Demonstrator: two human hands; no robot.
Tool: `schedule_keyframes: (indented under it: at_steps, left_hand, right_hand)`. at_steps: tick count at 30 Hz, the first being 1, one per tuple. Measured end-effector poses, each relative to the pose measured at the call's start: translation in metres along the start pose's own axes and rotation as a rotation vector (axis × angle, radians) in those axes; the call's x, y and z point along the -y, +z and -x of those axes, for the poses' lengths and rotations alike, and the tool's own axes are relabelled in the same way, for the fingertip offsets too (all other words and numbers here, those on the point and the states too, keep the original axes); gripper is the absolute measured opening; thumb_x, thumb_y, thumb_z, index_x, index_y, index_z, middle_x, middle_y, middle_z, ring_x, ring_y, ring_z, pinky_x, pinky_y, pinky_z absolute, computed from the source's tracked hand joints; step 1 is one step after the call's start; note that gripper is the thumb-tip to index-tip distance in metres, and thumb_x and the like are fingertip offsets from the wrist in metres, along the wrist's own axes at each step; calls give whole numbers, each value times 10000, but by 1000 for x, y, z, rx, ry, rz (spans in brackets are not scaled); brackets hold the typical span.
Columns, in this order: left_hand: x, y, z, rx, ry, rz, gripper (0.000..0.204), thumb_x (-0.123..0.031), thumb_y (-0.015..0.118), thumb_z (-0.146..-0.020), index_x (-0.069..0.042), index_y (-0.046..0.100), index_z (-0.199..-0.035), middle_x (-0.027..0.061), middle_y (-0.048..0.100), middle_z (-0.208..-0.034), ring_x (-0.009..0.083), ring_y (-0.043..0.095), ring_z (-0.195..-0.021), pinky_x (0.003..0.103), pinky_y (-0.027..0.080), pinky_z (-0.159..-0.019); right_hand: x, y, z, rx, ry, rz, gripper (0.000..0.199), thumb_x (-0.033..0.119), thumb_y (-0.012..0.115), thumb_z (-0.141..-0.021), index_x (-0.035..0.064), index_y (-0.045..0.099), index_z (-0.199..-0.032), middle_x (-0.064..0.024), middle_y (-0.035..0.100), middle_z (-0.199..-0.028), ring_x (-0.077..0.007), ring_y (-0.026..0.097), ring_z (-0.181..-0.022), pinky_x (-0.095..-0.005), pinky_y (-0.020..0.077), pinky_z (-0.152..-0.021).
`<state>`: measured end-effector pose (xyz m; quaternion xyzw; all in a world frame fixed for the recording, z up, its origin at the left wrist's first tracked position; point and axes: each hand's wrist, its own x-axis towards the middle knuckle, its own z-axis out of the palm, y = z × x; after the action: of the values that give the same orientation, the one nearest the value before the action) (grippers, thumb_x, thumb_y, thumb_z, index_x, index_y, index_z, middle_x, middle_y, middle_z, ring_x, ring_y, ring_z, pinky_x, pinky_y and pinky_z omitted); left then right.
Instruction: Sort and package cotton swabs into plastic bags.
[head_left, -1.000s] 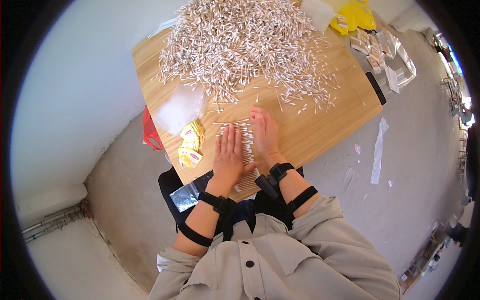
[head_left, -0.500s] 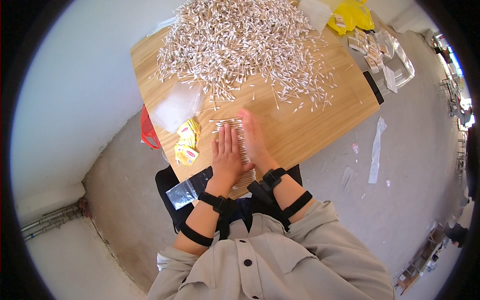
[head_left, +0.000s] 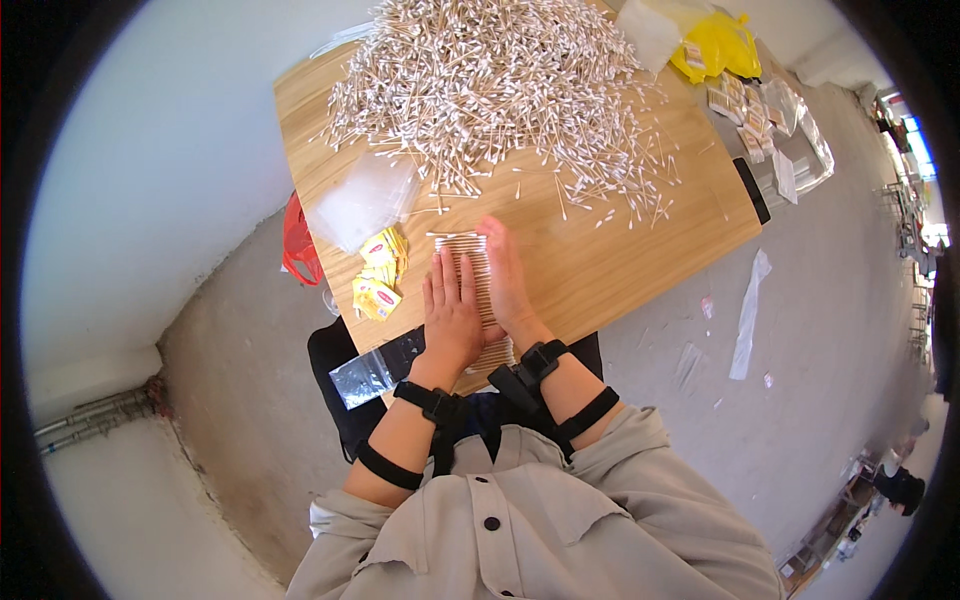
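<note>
- Cotton swabs (head_left: pixel 482 285) lie side by side in a narrow band on the wooden table (head_left: pixel 620 265), each set crosswise, the band running from the fingertips back toward the near edge.
- Left hand (head_left: pixel 455 322) is spread flat, palm down over the band, fingers straight, thumb reaching across toward the right; it covers swabs rather than pinching any.
- Right hand (head_left: pixel 508 278) stands on edge along the band's right side, partly open with fingers loosely bent. Whether it presses on the cotton tips or only sits beside them, I cannot tell.
- For an even band, the left palm should probably weigh lightly, enough to stop rolling, while the right hand serves as a straight wall for the tips.
- Hard side pressure could make swabs ride up or cross; small, even nudges along the whole length look safer.
- Stray swabs from the heap (head_left: pixel 490 95), well beyond the fingertips, are best kept out of the band.
- Yellow packets (head_left: pixel 378 275) sit left of the hands, apart from the band.
</note>
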<state>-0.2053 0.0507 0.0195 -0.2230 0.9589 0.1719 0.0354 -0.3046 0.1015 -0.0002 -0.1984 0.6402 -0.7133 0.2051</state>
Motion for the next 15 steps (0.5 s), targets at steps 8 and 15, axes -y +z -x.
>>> schedule_keyframes:
  at_steps: [8, 15]
  left_hand:
    - [-1, -6, 5, -46, 51, -15, 1162, -540, 774, -623, -45, 194, -1499, 213, 100, -1570, 353, 83, -1463, 550, 108, -1151]
    - [-4, -3, 10, 1, 94, -61, 1133, -606, 740, -627, -72, 246, -1495, 181, 138, -1575, 302, 107, -1469, 504, 114, -1164]
  right_hand:
    - [-7, -10, -6, -59, 55, -216, 488, 315, 359, -1023, -30, 372, -1367, -135, 427, -1349, -201, 390, -1297, -339, 262, -1137]
    - [-9, -10, -4, 2, 130, -292, 452, 275, 354, -1024, -33, 375, -1355, -120, 420, -1359, -187, 384, -1304, -335, 255, -1147]
